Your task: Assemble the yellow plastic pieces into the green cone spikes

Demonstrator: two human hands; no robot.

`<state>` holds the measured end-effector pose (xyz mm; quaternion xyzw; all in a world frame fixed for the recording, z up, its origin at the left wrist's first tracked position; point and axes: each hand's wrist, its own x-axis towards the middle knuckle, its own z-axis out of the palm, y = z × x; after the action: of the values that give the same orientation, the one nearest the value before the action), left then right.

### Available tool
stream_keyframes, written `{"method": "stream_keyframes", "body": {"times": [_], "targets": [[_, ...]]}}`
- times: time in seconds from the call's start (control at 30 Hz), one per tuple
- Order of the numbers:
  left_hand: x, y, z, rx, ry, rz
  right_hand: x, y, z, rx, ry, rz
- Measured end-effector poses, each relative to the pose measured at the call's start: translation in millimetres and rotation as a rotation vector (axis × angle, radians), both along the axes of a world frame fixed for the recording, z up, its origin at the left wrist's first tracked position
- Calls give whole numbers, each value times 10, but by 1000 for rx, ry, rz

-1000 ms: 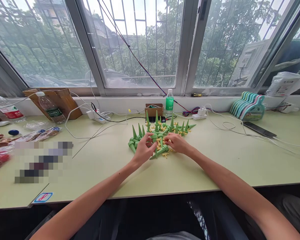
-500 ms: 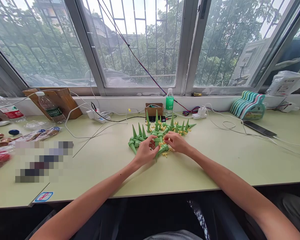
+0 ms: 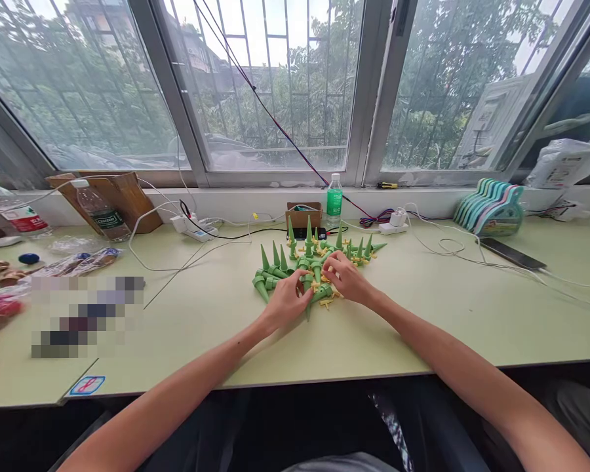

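My left hand (image 3: 286, 303) is closed around a green plastic watering spike (image 3: 306, 283), its pointed end aimed down toward the table. Close beside it on the right, my right hand (image 3: 348, 278) has its fingers pinched together over the pile; whatever lies between the fingertips is too small to make out. More green spikes (image 3: 260, 286) lie to the left and behind the hands, and several stand with their points up, such as one spike (image 3: 309, 240) at the back. Small yellow T-shaped pieces (image 3: 326, 304) are scattered among them, partly hidden by my fingers.
Behind the pile stand a small brown box (image 3: 303, 215), a dark phone (image 3: 319, 233) and a green-labelled bottle (image 3: 334, 200). White cables (image 3: 162, 270) cross the table. Teal hangers (image 3: 491, 208) and another phone (image 3: 511, 254) are on the right; bottles (image 3: 105, 216) and wrapped items stand left.
My right hand has shifted slightly up and away from the spike in my left hand. My left hand stays nearly in place, still holding the spike.
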<state>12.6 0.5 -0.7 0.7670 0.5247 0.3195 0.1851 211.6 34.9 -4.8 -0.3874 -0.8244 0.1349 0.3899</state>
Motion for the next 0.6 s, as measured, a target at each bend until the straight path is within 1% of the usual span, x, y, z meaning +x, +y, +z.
{"method": "stream_keyframes", "body": {"times": [0.17, 0.3, 0.43, 0.6], "targets": [[4, 11, -19, -19, 26, 1, -12, -3, -2, 16, 26, 17], [-2, 27, -31, -18, 39, 2, -19, -18, 12, 38, 53, -1], [-9, 25, -32, -17, 47, -1, -21, -32, 20, 17, 82, -21], [-13, 8, -10, 11, 39, -1, -28, -45, 24, -12, 143, 2]]}}
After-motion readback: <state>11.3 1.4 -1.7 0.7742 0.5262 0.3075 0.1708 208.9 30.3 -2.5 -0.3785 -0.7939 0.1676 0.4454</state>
